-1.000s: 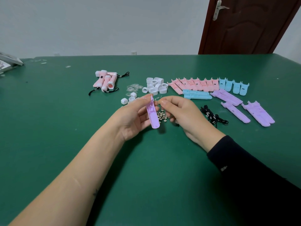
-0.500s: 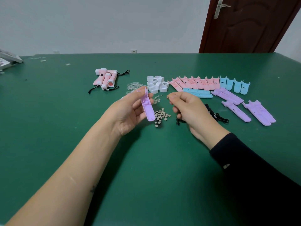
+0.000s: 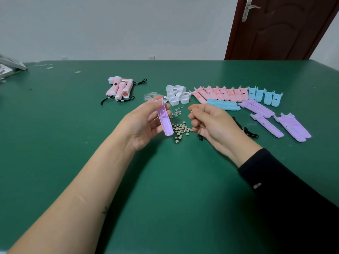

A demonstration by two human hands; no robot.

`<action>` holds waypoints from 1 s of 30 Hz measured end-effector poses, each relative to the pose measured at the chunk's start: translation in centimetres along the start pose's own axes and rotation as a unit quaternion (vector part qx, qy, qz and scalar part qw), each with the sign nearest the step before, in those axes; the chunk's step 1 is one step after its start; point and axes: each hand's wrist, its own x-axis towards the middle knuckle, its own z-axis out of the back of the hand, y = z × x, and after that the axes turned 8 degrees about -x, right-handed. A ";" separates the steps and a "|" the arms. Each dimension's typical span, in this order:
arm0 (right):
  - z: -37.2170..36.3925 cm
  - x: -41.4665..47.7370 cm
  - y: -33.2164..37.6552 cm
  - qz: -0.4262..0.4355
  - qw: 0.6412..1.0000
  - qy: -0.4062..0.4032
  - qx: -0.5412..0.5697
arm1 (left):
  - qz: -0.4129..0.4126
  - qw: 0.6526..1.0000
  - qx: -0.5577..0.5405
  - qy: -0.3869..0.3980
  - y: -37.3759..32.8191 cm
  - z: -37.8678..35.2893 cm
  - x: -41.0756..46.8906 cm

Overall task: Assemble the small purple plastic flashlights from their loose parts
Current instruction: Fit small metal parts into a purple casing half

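My left hand (image 3: 141, 123) holds a purple flashlight half-shell (image 3: 164, 119) above the green table, its hollow inner side facing me. My right hand (image 3: 209, 121) is a short way to the right, its thumb and forefinger pinching a tiny metal part (image 3: 191, 111). Below and between the hands lie a pile of small button batteries (image 3: 180, 130) and a cluster of thin metal springs (image 3: 175, 113). More purple shells (image 3: 291, 126) lie at the right.
Finished pink flashlights (image 3: 120, 88) with black straps lie at the back left. White caps (image 3: 177, 96), clear lenses (image 3: 151, 96), pink shells (image 3: 220, 93) and blue shells (image 3: 265, 95) line the middle. Black lanyards (image 3: 247, 130) lie behind my right wrist. A door stands at the back right.
The hands have drawn apart: my left hand moved left and up with the purple shell, and my right hand pulled right, still pinching a small metal part.
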 end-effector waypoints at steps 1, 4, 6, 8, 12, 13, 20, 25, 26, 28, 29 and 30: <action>0.0 0.0 0.0 0.002 1.000 0.005 0.008 | -0.002 1.000 0.004 0.002 0.1 0.0 0.0; 0.0 -0.1 -0.1 0.015 1.000 0.021 0.011 | -0.004 1.000 0.015 0.008 0.2 -0.1 0.0; 0.0 -0.1 -0.1 0.025 0.999 0.029 0.010 | -0.003 1.000 0.019 0.011 0.3 -0.1 0.0; 0.0 -0.1 -0.2 0.033 0.999 0.033 0.010 | 0.000 1.000 0.022 0.012 0.5 -0.2 0.1; -0.1 -0.2 -0.3 0.039 0.999 0.033 0.010 | 0.006 1.000 0.024 0.016 0.7 -0.3 0.1; -0.1 -0.2 -0.3 0.041 0.999 0.032 0.010 | 0.008 1.000 0.024 0.018 0.7 -0.3 0.1; -0.3 -0.3 -0.3 0.048 0.998 0.030 0.001 | 0.016 0.999 0.040 0.026 1.1 -0.3 0.2; -0.6 -0.5 -0.2 0.074 0.996 0.012 -0.047 | 0.017 0.999 0.044 0.027 1.3 -0.3 0.4; -0.6 -0.6 -0.1 0.088 0.994 0.004 -0.069 | 0.019 0.998 0.042 0.029 1.3 -0.3 0.4; -0.8 -0.7 -0.1 0.125 0.984 -0.014 -0.129 | 0.025 0.998 0.038 0.034 1.4 -0.4 0.3; -0.8 -0.8 -0.1 0.144 0.976 -0.022 -0.163 | 0.029 0.998 0.037 0.035 1.4 -0.5 0.2; -0.8 -0.9 -0.1 0.159 0.968 -0.028 -0.190 | 0.034 0.998 0.036 0.036 1.4 -0.6 0.1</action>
